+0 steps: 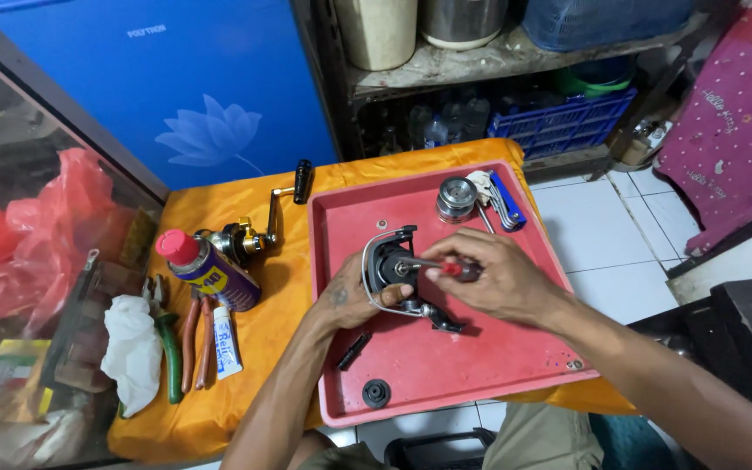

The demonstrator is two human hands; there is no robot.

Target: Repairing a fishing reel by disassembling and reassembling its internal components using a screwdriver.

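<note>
— Head view first: what have your hands got?

— Me: my left hand (347,298) is clamped round the black spinning-reel body with its silver wire bail (391,265), steadying it over the red plastic tray (446,357). My right hand (491,277) is closed on a small red-handled screwdriver (447,267).

— Which way does the driver lie?

— Me: its long axis runs nearly level across the picture, handle to my right, metal shaft pointing left into the face of the reel. The reel's foot angles down toward the lower right, touching or just above the tray; I can't quite tell which.

— What else sits in the tray?

— Me: a silver metal spool (456,198) in the far corner, a blue-and-silver folding key set (503,202) just beside it, a small black bar (354,350) near my left wrist, and a round black cap (376,393) by the near edge.

— And outside it?

— Me: the tray rests on an orange cloth-covered table (254,339). To its left lies a second reel, gold and black with a cranked handle (250,233). Touching that reel is a blue and yellow spray can with a red cap (206,268), lying tilted with the cap pointing far-left. Nearer me lie red-handled pliers (196,339), a green-handled tool (170,352), a small white tube with blue print (224,341), and a white crumpled rag (133,348).
</note>
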